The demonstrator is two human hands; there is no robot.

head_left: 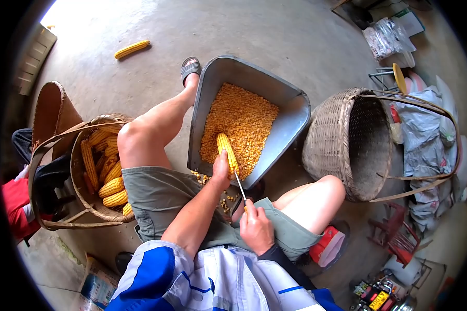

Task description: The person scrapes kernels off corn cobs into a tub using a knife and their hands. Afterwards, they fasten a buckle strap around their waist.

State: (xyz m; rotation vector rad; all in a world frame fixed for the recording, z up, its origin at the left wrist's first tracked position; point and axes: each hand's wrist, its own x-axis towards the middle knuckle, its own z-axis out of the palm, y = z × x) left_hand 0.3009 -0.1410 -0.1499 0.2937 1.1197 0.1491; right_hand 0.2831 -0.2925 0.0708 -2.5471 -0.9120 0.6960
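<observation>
Yellow corn cob (227,146) held by left fingers (223,160) over grey metal bin (290,115); slim metal-shafted tool (240,184) apparently worked against it by right fingers (251,215); bracing needed.

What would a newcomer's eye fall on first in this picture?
Likely the grey bin of loose yellow kernels in front of the person, with a cob held over it in the left hand. Then the basket of whole cobs at the left, and the large wicker basket at the right.
</observation>
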